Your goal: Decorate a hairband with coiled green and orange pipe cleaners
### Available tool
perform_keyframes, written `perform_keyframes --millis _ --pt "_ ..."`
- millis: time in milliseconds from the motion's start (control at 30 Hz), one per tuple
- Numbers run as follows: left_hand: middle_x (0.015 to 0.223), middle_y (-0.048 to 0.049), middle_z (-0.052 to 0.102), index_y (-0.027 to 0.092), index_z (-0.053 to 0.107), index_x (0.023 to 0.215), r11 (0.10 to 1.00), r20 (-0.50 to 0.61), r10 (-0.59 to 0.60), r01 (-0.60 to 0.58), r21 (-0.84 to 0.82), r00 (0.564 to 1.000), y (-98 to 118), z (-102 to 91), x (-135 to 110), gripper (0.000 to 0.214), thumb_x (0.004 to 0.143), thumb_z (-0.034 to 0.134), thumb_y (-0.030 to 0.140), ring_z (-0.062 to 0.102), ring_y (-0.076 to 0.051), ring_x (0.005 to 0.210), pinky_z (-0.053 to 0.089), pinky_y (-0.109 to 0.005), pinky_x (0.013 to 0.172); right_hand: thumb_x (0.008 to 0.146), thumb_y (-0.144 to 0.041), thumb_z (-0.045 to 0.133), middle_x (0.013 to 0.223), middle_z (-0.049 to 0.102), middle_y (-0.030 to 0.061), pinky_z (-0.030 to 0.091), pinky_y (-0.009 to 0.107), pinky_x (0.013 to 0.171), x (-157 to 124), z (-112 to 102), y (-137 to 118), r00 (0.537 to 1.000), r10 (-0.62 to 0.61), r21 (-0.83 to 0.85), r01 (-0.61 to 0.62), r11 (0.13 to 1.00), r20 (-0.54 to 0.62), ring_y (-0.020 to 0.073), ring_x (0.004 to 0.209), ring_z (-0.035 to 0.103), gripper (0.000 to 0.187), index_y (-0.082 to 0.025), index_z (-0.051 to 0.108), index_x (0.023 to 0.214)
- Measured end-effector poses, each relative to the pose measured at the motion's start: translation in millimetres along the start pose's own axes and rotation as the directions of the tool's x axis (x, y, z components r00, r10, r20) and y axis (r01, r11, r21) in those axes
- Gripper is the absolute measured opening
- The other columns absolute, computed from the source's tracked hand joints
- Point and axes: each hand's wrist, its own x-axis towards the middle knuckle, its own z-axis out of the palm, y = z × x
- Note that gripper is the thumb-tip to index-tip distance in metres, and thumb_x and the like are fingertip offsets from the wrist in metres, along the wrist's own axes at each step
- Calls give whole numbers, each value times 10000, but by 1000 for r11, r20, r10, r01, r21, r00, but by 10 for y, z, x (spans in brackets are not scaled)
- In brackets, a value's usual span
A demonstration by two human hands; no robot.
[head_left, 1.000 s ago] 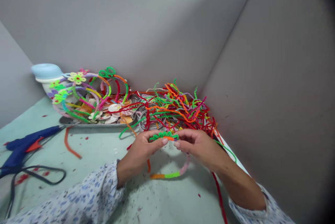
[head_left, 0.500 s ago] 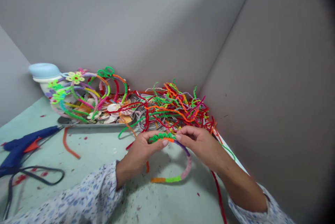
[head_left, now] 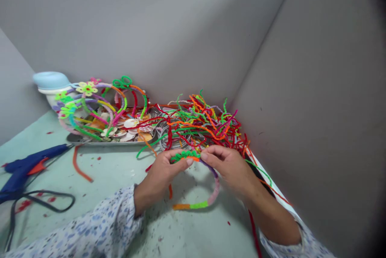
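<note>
Between my hands is a headband (head_left: 214, 198) wrapped in pipe cleaners, banded orange, purple, pink, lime green and orange-brown. A curled green pipe cleaner (head_left: 187, 154) runs along its orange stretch. My left hand (head_left: 159, 175) is closed around the left end of that stretch, thumb in front and fingers behind. At the right end of the green curls, my right hand (head_left: 233, 167) pinches with thumb and forefinger. Whether it grips the green curl's tip or the band under it is partly hidden. The free end of the headband curves down toward the table.
Behind my hands lies a tangled heap of coloured pipe cleaners (head_left: 208, 123). A metal tray (head_left: 111, 143) of shells bears several finished headbands (head_left: 90, 101), beside a white bottle with a blue cap (head_left: 52, 81). A blue glue gun (head_left: 28, 165) with its cord lies at left.
Both hands keep nearly the same hold on the headband. My right hand has shifted very slightly left, and its forearm a little too.
</note>
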Motion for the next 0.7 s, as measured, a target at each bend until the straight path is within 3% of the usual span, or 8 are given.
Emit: perform_keyframes --millis 433,700 --pt "786 -27 680 162 689 851 998 -55 -10 13 55 998 40 12 -9 208 720 676 323 550 -130 646 386 -225 592 783 -405 576 685 561 0 351 218 510 18 38 85 999 -22 -2 22 1000 -25 113 602 463 232 -183 643 771" --pt "759 -25 664 158 680 827 999 -42 8 -6 43 999 -20 -1 3 199 734 663 333 538 -127 637 388 -217 581 753 -375 612 594 517 -41 336 224 491 14 35 60 999 -29 -51 27 998 -36 92 516 420 195 -182 634 738"
